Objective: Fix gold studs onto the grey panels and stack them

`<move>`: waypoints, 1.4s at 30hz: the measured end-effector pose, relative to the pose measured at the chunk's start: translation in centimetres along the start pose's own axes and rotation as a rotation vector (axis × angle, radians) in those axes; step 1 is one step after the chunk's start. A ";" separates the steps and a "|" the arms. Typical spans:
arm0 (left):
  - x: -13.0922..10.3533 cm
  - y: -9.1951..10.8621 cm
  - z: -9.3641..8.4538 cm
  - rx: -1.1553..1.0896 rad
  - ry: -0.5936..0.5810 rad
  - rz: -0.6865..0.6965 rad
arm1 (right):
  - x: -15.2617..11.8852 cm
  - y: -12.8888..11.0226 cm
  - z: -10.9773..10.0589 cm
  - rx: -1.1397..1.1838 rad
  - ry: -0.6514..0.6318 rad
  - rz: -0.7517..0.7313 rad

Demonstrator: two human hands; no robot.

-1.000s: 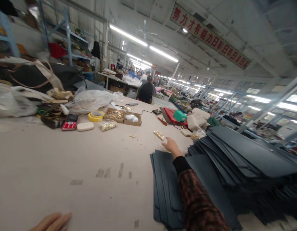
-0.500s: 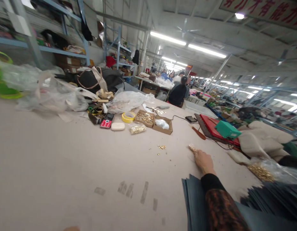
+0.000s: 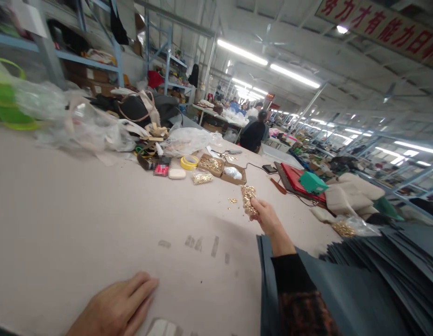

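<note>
My right hand [image 3: 268,218] grips a clear plastic bag of small gold metal pieces [image 3: 249,200] and holds it up over the table. A small heap of loose gold pieces [image 3: 232,200] lies just left of the bag. At the lower left, my left hand [image 3: 114,305] rests on the tabletop [image 3: 132,219], fingers stretched out and holding nothing. Close by it, a whitish object [image 3: 163,328] is cut off by the bottom edge. Beneath my right forearm is a stack of dark blue-grey sheets [image 3: 328,275].
Farther back are another bag of gold pieces [image 3: 202,178], a cardboard tray of gold parts [image 3: 211,164], yellow tape [image 3: 189,162] and a white case [image 3: 177,174]. A teal box [image 3: 312,182] and brown-handled tool [image 3: 278,185] lie right. Plastic bags [image 3: 97,130] pile up left.
My right hand has lifted the bag of gold pieces and brought it left and nearer. My left hand has come farther into view from the bottom edge. The view has shifted.
</note>
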State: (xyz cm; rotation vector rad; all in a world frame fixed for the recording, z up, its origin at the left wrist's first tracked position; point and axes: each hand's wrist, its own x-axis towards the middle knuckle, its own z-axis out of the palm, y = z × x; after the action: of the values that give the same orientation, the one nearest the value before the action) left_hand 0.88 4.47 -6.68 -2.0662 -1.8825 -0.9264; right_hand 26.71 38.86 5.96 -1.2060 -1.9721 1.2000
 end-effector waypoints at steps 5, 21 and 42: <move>2.3 1.7 -2.4 -0.082 -0.062 -0.010 | -4.9 -2.3 8.2 -0.228 -0.059 -0.190; 12.5 1.4 -3.5 -1.224 0.000 -0.946 | -10.5 -9.1 19.6 -0.045 -0.328 -0.522; 31.5 -7.0 9.9 -0.036 -0.246 -0.324 | -1.7 2.1 16.0 0.613 0.189 0.127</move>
State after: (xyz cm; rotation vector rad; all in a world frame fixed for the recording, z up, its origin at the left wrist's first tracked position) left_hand -2.83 37.02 1.45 -2.0085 -2.3986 -0.8039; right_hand 15.80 31.21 -3.33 -1.0741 -1.2629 1.5394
